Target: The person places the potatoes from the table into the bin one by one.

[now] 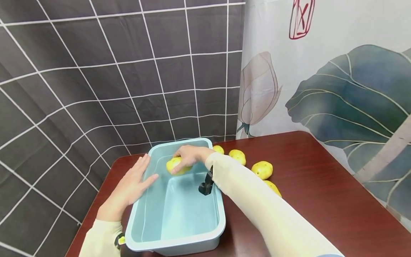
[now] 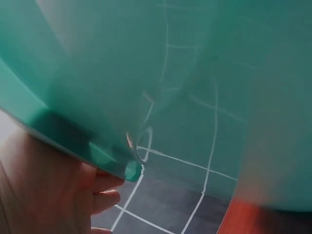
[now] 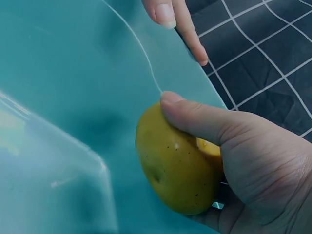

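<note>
A yellow potato [image 3: 178,163] is gripped between the thumb and fingers of my right hand [image 1: 191,157], over the far left part of a light blue plastic basin [image 1: 189,203]. In the right wrist view the thumb lies across the potato's upper side, and its skin shows small dark specks. My left hand [image 1: 131,187] rests along the basin's left rim with its fingers straight and the thumb reaching over the edge. The left wrist view shows the basin wall [image 2: 204,97] close up, with that hand partly hidden beneath the rim.
More potatoes [image 1: 262,170] lie in a row on the dark red table [image 1: 308,200], right of the basin, partly covered by my right sleeve [image 1: 253,200]. A dark gridded curtain [image 1: 135,75] hangs behind and to the left; a white floral one [image 1: 273,32] hangs at the right.
</note>
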A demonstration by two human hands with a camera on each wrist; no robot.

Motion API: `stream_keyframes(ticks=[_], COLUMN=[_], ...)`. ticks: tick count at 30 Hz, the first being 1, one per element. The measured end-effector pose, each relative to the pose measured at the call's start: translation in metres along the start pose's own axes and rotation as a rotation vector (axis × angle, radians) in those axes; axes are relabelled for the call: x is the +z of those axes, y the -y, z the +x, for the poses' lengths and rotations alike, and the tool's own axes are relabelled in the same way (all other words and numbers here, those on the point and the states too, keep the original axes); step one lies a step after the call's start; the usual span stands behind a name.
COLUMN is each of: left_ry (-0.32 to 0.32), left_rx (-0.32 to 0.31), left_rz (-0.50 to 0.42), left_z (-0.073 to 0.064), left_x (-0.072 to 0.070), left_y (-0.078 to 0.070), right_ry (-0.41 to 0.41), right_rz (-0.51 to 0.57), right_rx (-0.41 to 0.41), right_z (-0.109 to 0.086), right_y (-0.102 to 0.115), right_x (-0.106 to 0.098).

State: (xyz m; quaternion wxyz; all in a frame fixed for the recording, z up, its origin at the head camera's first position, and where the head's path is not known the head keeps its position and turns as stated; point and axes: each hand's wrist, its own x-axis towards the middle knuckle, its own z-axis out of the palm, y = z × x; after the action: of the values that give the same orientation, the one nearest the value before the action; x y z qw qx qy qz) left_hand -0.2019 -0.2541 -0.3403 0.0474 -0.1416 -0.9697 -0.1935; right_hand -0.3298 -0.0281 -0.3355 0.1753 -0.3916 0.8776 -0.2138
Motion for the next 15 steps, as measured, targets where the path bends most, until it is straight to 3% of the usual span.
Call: stream_keyframes(ticks=[8,15], left_ry=[0.005,0.019], left_rx=[0.005,-0.001], left_rz=[0.004,0.001], left_z=[0.0008,-0.0012], left_x=[-0.0047,-0.0022], left_y=[-0.0022,-0.0009], right_ry=[0.024,0.069], right_rz=[-0.045,-0.037], right_rx=[-0.021,0.016], right_z=[-0.0013,-0.0004], right_y=[0.0025,0.0025], right_x=[-0.0034,-0.0008])
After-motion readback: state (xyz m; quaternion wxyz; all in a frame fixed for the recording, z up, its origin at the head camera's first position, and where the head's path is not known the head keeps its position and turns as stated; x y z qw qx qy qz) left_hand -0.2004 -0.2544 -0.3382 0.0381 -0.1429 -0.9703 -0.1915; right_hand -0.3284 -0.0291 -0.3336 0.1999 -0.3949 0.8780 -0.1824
